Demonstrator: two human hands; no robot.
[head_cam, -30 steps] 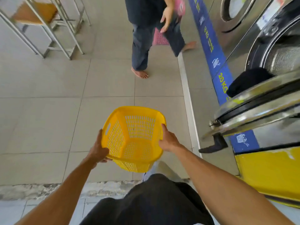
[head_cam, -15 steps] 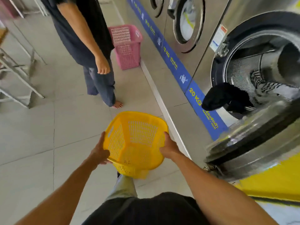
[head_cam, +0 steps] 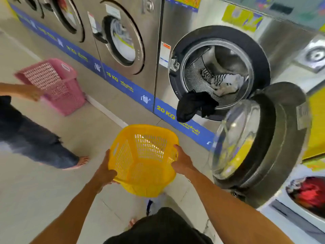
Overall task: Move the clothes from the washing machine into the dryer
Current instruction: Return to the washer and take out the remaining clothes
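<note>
We hold a yellow basket [head_cam: 143, 160] in front of us, above the tiled floor [head_cam: 35, 191], mouth tipped toward the camera; its slotted walls and base show nothing inside. Our left hand [head_cam: 103, 170] grips the left rim, thumb hooked over the edge and fingers curled beneath; our right hand [head_cam: 182, 162] clasps the right rim the same way. Ahead and to the right stands the washing machine [head_cam: 175, 32], marked 20 KG on the blue strip [head_cam: 123, 85] below it, its round door [head_cam: 260, 143] swung open toward us. Inside the drum [head_cam: 195, 76] lies a striped black-and-white garment [head_cam: 216, 80] with pale cloth beside it, low and toward the back. A black garment [head_cam: 193, 104] hangs over the lower lip of the opening, half in, half out. So the clothes are all in or on the washer, none in our basket. Left of it, a machine marked 15 KG has its door [head_cam: 123, 37] closed; the contents behind the glass are too blurred to tell. At far left a second person's hand [head_cam: 33, 94] holds a pink basket [head_cam: 52, 83] tilted on the floor; we cannot tell what, if anything, is in it. At lower right another round window [head_cam: 309, 194] shows red and dark fabric.
</note>
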